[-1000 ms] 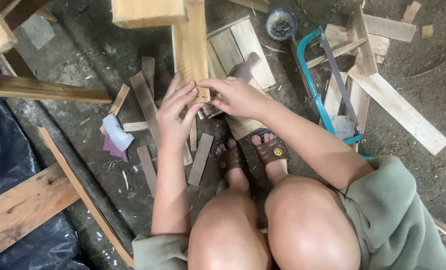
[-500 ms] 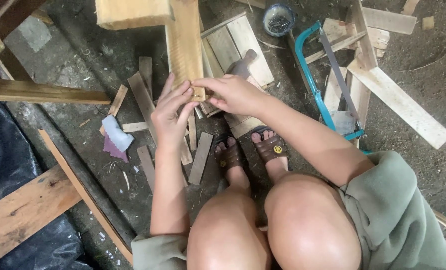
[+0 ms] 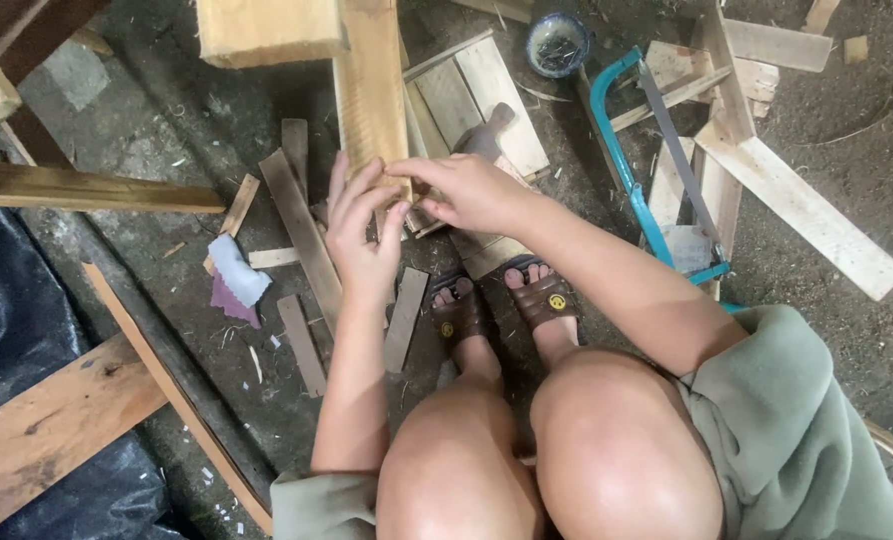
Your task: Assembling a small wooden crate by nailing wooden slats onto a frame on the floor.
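I squat over a dirt floor strewn with wood offcuts. A long pale plank (image 3: 371, 80) runs from the top of the view down to my hands. My left hand (image 3: 359, 240) has its fingers spread upward, fingertips and thumb against the plank's near end. My right hand (image 3: 473, 190) reaches in from the right and pinches a small pale wooden block (image 3: 398, 186) at that same end. Both hands meet on the block, which their fingers mostly hide.
A blue-framed hacksaw (image 3: 628, 170) lies to the right among loose slats (image 3: 801, 215). A small round bowl (image 3: 558, 42) sits at the top. White and purple sanding scraps (image 3: 234, 282) lie to the left. My sandalled feet (image 3: 506, 305) are below the hands, with black sheeting (image 3: 6, 330) at far left.
Both hands stay at the plank's near end with only small finger shifts. The view has drifted slightly, so the plank sits a little further left.
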